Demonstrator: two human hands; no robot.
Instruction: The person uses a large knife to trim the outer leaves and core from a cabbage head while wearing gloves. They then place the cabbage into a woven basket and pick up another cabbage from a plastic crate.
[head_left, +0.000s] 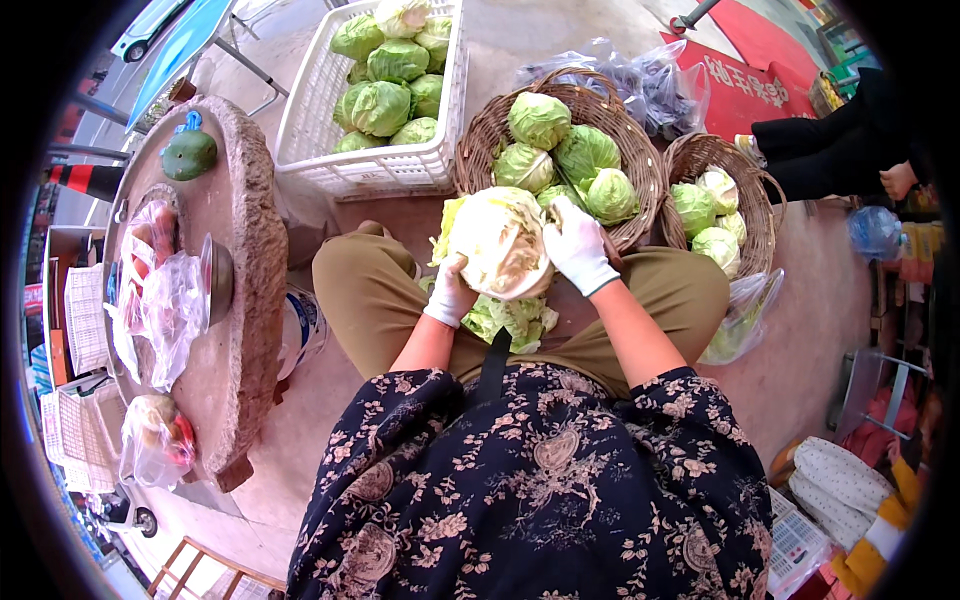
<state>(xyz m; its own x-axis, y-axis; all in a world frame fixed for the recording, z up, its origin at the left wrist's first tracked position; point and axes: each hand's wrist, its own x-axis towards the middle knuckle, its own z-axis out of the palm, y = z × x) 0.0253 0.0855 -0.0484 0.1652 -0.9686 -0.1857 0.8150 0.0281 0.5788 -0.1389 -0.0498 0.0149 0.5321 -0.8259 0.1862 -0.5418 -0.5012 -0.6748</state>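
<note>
Remotely, I see the left hand (pixel 451 296) and right hand (pixel 582 250) clamped on the pale cabbage (pixel 497 245), likely balancing it; the larger wicker basket (pixel 646 180) stands handily beyond.

The held cabbage (pixel 496 246) is creamy white, the dark shirt (pixel 560 490) pink-flowered.
</note>
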